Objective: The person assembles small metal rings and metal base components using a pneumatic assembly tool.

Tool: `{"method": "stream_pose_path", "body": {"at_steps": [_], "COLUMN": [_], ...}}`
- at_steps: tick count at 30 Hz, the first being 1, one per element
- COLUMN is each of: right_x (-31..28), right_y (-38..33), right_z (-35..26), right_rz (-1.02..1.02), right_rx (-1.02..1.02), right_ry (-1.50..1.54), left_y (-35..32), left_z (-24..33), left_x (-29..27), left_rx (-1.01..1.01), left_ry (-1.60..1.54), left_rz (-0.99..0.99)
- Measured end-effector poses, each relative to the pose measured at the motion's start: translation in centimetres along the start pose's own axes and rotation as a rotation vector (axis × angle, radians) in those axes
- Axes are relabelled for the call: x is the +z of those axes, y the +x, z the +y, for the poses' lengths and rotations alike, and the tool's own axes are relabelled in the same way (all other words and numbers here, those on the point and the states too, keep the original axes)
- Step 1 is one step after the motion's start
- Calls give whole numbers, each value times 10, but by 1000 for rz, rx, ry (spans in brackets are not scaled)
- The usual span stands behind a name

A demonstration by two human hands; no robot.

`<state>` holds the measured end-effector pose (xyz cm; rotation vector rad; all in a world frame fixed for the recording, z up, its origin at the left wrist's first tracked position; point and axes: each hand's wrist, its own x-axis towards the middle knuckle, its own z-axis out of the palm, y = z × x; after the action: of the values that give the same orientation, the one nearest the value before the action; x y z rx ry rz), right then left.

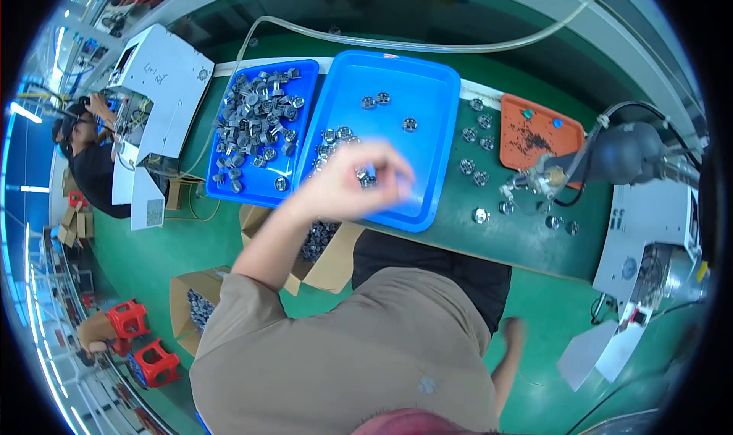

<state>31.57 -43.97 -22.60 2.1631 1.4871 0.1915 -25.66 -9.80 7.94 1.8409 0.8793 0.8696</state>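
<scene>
The left hand (359, 177) hangs blurred over the near edge of the larger blue tray (427, 91), fingers curled together as if pinching something small; what it holds, if anything, cannot be told through the blur. Under and just behind it, a loose cluster of small round metal parts (336, 139) lies in that tray, with a few more scattered toward the far wall. The right hand (513, 334) is low beside the body, well away from the surface, and whether it is spread or closed cannot be made out.

To the left, touching the larger tray, a smaller blue tray (298, 80) is heaped with grey metal parts (256, 122). To the right, single round metal pieces (475, 168) sit in loose rows on the green surface (527, 236), near an orange tray (561, 133) holding dark specks. A dark pneumatic tool (618, 156) on a hose points its nozzle at those pieces. A clear tube (427, 47) arcs behind the trays. Open cardboard boxes (324, 255) of parts stand on the floor beneath the surface edge. Another person (88, 156) works at a far station.
</scene>
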Motion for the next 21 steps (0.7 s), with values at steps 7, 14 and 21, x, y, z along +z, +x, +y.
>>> {"method": "stream_pose_path", "body": {"at_steps": [7,14,21], "right_x": [-103,-280,-340], "right_y": [-23,19,27], "right_z": [-45,10,26], "right_rz": [135,686,1009], "right_rx": [370,308,499], "right_ry": [792,823,1043], "left_y": [108,158,139], "left_z": [-176,-268,-231], "left_x": [-184,-210,-209], "left_rx": [-265,-457,-491], "left_ry": [894,1019,933], "left_rz": [327,238,371]}}
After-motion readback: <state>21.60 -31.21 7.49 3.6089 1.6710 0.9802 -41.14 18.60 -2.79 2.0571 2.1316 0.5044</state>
